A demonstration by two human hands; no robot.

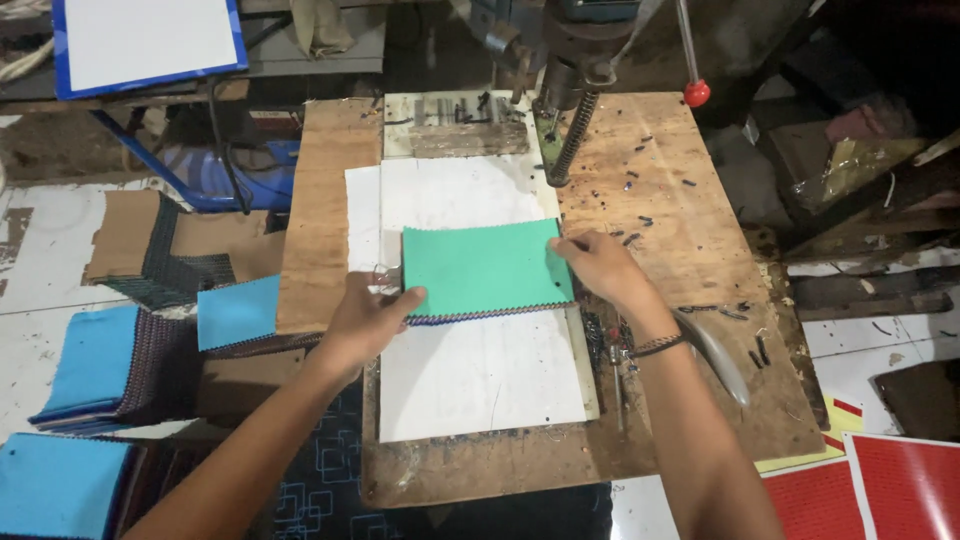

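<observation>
A stack of fabric swatches with a green one on top [485, 268] lies on a white sheet [480, 380] on a worn wooden table [690, 300]. My left hand [368, 320] grips the stack's left edge, thumb on top. At the stack's right edge, my right hand [600, 268] pinches it near two small punched holes. The stack's zigzag-cut lower edge shows many coloured layers.
A drill press with a coiled spring [572, 135] and a red-knobbed lever [696, 93] stands behind the stack. Black punched scraps litter the table's right side. Stacks of blue swatches [100, 365] sit at left. Red sheets [900, 485] lie at lower right. A blue-edged board [150, 40] is at top left.
</observation>
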